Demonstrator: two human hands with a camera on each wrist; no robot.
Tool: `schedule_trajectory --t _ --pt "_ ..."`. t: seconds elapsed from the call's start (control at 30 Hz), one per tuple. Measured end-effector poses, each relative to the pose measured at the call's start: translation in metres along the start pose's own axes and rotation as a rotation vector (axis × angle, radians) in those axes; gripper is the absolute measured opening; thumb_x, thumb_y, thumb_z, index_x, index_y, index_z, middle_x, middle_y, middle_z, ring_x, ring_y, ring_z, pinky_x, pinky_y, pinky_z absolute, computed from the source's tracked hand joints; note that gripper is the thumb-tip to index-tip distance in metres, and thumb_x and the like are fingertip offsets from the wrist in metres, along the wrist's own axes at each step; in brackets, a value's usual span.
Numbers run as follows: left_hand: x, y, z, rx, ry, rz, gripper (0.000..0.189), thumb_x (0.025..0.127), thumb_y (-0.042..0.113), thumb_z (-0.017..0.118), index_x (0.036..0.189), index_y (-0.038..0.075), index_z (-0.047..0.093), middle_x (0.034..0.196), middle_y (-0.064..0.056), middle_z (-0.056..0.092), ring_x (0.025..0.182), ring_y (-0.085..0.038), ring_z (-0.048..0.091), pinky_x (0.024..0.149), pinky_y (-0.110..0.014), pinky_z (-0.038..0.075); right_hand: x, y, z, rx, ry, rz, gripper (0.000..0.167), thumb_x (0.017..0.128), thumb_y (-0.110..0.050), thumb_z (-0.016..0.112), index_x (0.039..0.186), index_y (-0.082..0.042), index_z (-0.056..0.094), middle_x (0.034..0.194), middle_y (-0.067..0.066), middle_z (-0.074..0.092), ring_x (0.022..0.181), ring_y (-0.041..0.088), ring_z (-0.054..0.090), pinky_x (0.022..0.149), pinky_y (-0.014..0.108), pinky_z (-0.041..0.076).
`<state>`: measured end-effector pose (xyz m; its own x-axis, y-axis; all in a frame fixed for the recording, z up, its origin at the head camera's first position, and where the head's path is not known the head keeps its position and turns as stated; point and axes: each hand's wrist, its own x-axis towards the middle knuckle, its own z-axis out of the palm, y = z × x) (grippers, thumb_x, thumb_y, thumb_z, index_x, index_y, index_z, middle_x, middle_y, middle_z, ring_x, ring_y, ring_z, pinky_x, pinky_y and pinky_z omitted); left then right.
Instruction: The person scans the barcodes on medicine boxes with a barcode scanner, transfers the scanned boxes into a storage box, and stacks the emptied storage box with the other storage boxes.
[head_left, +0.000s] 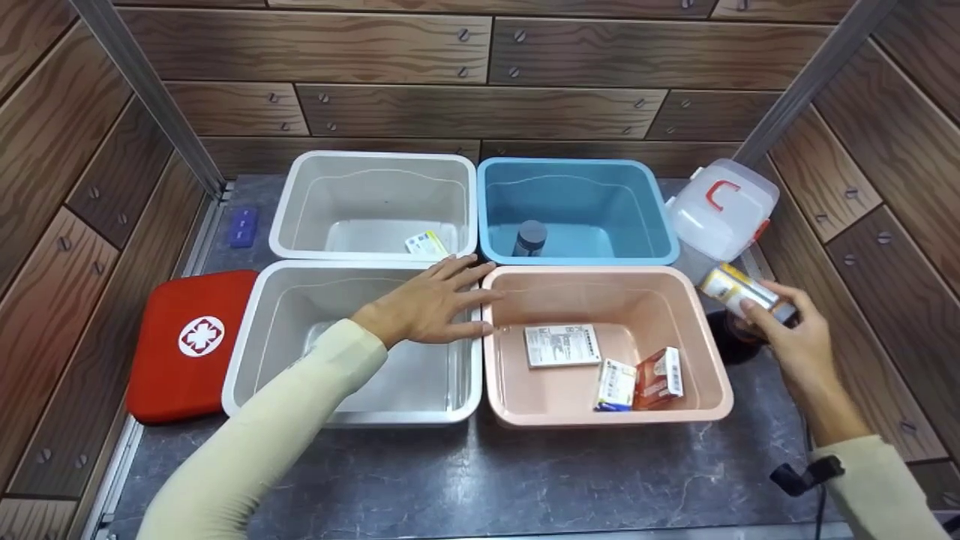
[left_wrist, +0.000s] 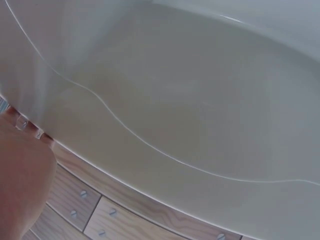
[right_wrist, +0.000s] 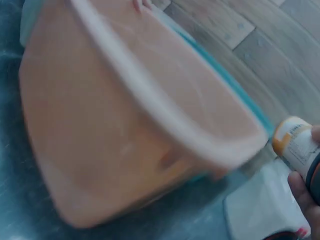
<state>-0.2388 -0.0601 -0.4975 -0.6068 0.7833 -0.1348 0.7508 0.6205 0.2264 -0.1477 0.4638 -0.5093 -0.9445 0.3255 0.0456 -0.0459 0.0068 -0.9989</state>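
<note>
My right hand (head_left: pixel 799 330) grips a bottle (head_left: pixel 739 291) with a white and yellow-orange label and a dark cap, held in the air right of the pink bin (head_left: pixel 607 418). In the right wrist view the bottle (right_wrist: pixel 299 145) shows at the right edge, with fingers around its cap end. My left hand (head_left: pixel 439 300), fingers spread, is over the rims between the front grey bin (head_left: pixel 352 416) and the pink bin; whether it touches them I cannot tell. Inside the pink bin lie a white box (head_left: pixel 562 345), a white and blue box (head_left: pixel 616 385) and a red box (head_left: pixel 660 379).
Behind stand another grey bin (head_left: pixel 375 156) with a small white-yellow box (head_left: pixel 426 244) and a blue bin (head_left: pixel 577 163) with a dark-capped bottle (head_left: pixel 531 238). A red first-aid case (head_left: pixel 187 345), purple case (head_left: pixel 243 227), clear lidded box (head_left: pixel 724 210) and dark round object (head_left: pixel 735 341) lie around.
</note>
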Motion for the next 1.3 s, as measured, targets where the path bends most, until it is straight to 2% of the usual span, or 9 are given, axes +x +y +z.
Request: schedule_trajectory --t 0.1,0.33,0.4,0.5,0.67,0.87,0.97,1.2,1.3 --pt "0.0 0.0 0.0 0.003 -0.002 0.002 0.074 0.109 0.075 0.034 0.17 0.033 0.04 0.185 -0.001 0.014 0.173 -0.03 0.007 0.141 -0.048 0.006 -0.01 0.02 -0.009 -0.012 0.068 0.107 0.031 0.099 0.002 0.077 0.126 -0.009 0.066 0.11 -0.004 0.067 0.084 0.01 0.076 0.076 0.025 0.068" --pt "0.002 0.001 0.0 0.001 -0.005 0.006 0.075 0.109 0.074 0.034 0.171 0.032 0.039 0.185 -0.001 0.013 0.173 -0.031 0.006 0.141 -0.048 0.005 -0.035 0.061 -0.01 -0.381 0.139 0.293 0.036 0.105 -0.021 0.074 0.134 -0.005 0.06 0.096 -0.022 0.06 0.082 -0.007 0.063 0.074 0.014 0.059" --pt "0.002 0.002 0.0 0.004 -0.005 0.006 0.075 0.109 0.075 0.034 0.171 0.032 0.039 0.185 -0.001 0.013 0.173 -0.031 0.006 0.141 -0.048 0.005 -0.039 0.069 -0.008 -0.41 0.155 0.338 0.04 0.106 -0.026 0.071 0.137 -0.005 0.059 0.093 -0.024 0.058 0.082 -0.007 0.06 0.074 0.012 0.056" --pt "0.002 0.002 0.0 0.013 -0.006 0.004 0.076 0.109 0.076 0.033 0.171 0.033 0.039 0.185 -0.001 0.013 0.173 -0.031 0.006 0.141 -0.048 0.005 -0.04 0.075 -0.007 -0.336 0.186 0.414 0.038 0.107 -0.032 0.069 0.136 -0.01 0.058 0.089 -0.023 0.058 0.08 -0.006 0.058 0.072 0.012 0.053" --pt "0.002 0.002 0.0 0.013 -0.014 -0.008 0.076 0.108 0.077 0.032 0.171 0.035 0.037 0.185 0.0 0.012 0.173 -0.029 0.005 0.141 -0.047 0.005 -0.039 0.078 -0.009 -0.057 0.23 0.522 0.03 0.106 -0.033 0.07 0.126 -0.018 0.053 0.077 -0.015 0.064 0.071 -0.002 0.063 0.067 0.015 0.056" --pt "0.001 0.001 0.001 0.001 0.0 0.004 0.074 0.109 0.074 0.035 0.171 0.034 0.038 0.185 -0.002 0.014 0.173 -0.031 0.006 0.141 -0.048 0.005 -0.035 0.072 -0.011 0.147 0.274 0.528 0.005 0.107 -0.028 0.07 0.106 -0.026 0.066 0.084 -0.011 0.068 0.08 0.001 0.068 0.074 0.017 0.06" --pt "0.001 0.0 0.001 -0.006 0.011 0.007 0.073 0.109 0.073 0.037 0.17 0.033 0.04 0.185 -0.002 0.015 0.172 -0.031 0.008 0.141 -0.048 0.006 -0.032 0.068 -0.011 0.237 0.287 0.525 0.007 0.107 -0.026 0.07 0.1 -0.026 0.071 0.092 -0.009 0.07 0.088 0.002 0.07 0.08 0.019 0.063" --pt "0.001 0.0 0.002 -0.007 0.004 0.004 0.074 0.109 0.074 0.035 0.171 0.034 0.038 0.185 -0.002 0.014 0.172 -0.031 0.007 0.141 -0.049 0.005 -0.027 0.062 -0.007 0.318 0.232 0.556 0.009 0.108 -0.027 0.069 0.104 -0.019 0.067 0.093 -0.007 0.073 0.091 0.004 0.072 0.084 0.021 0.064" --pt "0.001 0.001 0.001 0.001 0.003 0.006 0.074 0.109 0.074 0.035 0.171 0.034 0.038 0.185 -0.002 0.014 0.172 -0.031 0.007 0.141 -0.049 0.005 -0.024 0.065 -0.002 0.294 0.248 0.515 0.009 0.107 -0.025 0.07 0.098 -0.023 0.071 0.092 -0.008 0.073 0.088 0.004 0.072 0.081 0.02 0.063"
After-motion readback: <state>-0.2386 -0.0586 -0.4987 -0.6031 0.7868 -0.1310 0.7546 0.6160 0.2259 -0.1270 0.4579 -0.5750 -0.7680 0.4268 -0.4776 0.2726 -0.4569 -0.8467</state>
